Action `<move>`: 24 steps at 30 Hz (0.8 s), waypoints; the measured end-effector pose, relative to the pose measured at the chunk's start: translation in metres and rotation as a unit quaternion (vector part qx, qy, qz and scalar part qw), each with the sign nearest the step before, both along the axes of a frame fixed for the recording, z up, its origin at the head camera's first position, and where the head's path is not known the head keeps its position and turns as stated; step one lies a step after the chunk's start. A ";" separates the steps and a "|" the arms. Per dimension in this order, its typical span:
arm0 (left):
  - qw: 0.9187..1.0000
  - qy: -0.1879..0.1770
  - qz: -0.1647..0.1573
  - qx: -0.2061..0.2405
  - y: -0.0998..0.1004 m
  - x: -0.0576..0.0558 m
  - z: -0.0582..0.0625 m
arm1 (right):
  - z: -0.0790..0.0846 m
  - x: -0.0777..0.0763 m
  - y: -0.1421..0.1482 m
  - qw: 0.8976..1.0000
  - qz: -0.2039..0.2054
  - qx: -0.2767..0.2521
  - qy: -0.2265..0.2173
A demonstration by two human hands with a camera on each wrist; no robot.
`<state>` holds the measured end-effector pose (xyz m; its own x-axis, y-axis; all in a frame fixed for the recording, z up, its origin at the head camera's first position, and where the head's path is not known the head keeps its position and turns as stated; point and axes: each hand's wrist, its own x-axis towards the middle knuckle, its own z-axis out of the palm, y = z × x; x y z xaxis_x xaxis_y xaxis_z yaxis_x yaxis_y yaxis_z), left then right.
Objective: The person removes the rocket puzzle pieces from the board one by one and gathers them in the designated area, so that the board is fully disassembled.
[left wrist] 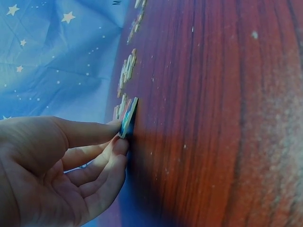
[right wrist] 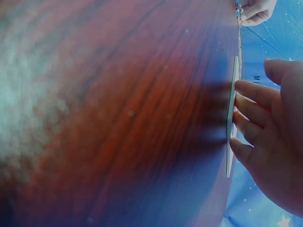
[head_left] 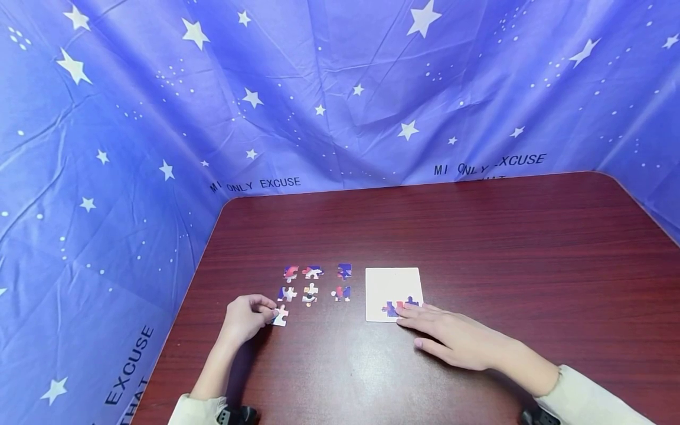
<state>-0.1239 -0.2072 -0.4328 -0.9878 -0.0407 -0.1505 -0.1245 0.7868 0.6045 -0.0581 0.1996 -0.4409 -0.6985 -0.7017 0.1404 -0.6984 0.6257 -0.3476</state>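
Between thumb and fingers my left hand pinches a jigsaw puzzle piece at the table's left side. The left wrist view has this puzzle piece tilted, its edge near the tabletop. My right hand lies with straight fingers over the lower right corner of a white square puzzle board. Joined blue and red pieces show on the board beside those fingertips, partly hidden by them. From the right wrist, the fingertips touch along the top of the thin board.
Several loose puzzle pieces lie in rows between my left hand and the board, with one piece close to the board's left edge. The dark red wooden table meets a blue star-patterned cloth behind and at the sides.
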 end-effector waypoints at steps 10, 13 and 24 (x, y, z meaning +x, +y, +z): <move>0.999 0.025 -0.015 -0.025 0.003 -0.001 0.006 | 0.000 0.000 0.000 1.000 -0.002 0.003 -0.004; 0.999 0.025 -0.022 -0.004 0.008 -0.002 0.010 | 0.000 0.000 0.001 1.000 0.000 0.002 -0.003; 0.987 0.008 -0.135 0.084 0.059 -0.009 0.018 | -0.002 -0.001 0.001 1.000 0.007 -0.005 0.001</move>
